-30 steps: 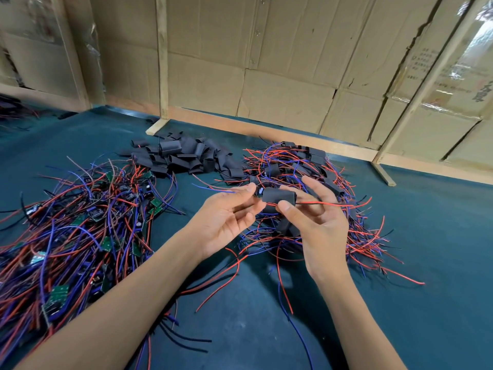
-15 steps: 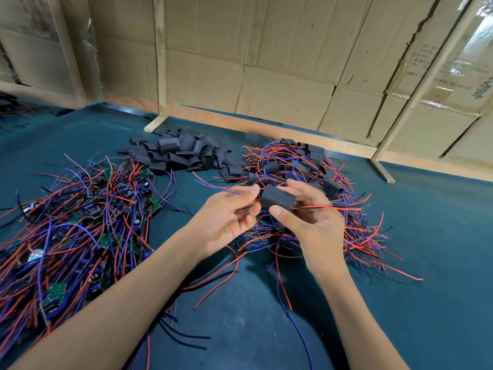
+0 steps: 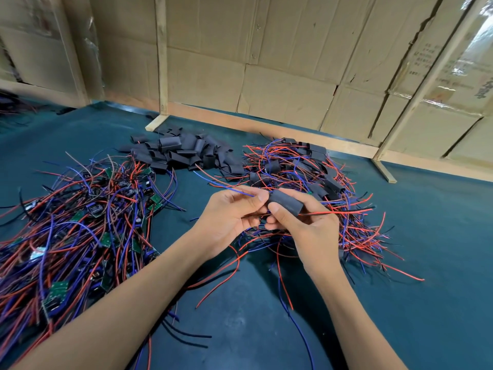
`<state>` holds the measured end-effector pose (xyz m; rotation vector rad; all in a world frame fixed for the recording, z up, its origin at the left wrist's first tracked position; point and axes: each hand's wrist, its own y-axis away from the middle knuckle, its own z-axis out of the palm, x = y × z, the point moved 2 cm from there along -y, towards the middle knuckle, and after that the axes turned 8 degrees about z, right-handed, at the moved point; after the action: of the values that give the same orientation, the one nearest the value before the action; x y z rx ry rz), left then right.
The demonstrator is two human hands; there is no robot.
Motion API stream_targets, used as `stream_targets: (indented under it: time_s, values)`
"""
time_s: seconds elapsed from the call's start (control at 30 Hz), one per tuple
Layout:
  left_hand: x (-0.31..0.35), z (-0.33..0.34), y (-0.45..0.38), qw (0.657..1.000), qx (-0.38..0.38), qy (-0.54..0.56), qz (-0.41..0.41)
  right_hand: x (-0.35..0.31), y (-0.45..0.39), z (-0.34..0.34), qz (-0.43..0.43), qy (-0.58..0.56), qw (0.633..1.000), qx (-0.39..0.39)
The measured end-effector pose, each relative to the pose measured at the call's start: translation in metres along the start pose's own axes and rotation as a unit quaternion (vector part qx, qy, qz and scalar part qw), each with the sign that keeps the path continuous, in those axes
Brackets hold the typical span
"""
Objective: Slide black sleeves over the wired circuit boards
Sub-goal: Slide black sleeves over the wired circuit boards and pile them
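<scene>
My right hand (image 3: pixel 304 225) pinches a black sleeve (image 3: pixel 286 202) between thumb and fingers at the middle of the view; red and black wires stick out of its right end. My left hand (image 3: pixel 229 214) pinches the blue and red wires (image 3: pixel 226 188) at the sleeve's left end. The board inside the sleeve is hidden. A pile of bare green boards with red, blue and black wires (image 3: pixel 80 222) lies at the left. Empty black sleeves (image 3: pixel 184 153) are heaped behind. Sleeved boards with wires (image 3: pixel 314 180) lie in a pile behind my hands.
The work surface is a dark teal mat (image 3: pixel 426 263). A cardboard wall with wooden battens (image 3: pixel 266 76) stands close behind the piles. Loose wire ends trail over the mat between my forearms.
The sleeve has tilted a little, its right end now lower, and both hands have shifted slightly; the grips are unchanged.
</scene>
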<state>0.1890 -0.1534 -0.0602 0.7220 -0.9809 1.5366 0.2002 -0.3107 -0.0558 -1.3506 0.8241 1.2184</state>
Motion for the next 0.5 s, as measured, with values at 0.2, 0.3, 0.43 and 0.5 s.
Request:
stream_targets:
  time_s: [0.2,0.3,0.43,0.5]
  values:
    - [0.003,0.009,0.008,0.975,-0.106,-0.177,0.078,0.003,-0.003,0.006,0.054,-0.13,0.989,0.043]
    - [0.001,0.013,0.014,0.957,-0.138,-0.231,0.104,-0.003,-0.005,0.002,0.076,-0.187,0.977,0.065]
    - [-0.009,0.01,0.016,0.906,-0.15,-0.379,0.112,-0.008,-0.006,-0.003,0.113,-0.209,0.969,0.07]
    - [-0.01,0.011,0.017,0.901,-0.156,-0.385,0.127,-0.008,-0.004,-0.004,0.149,-0.201,0.966,0.064]
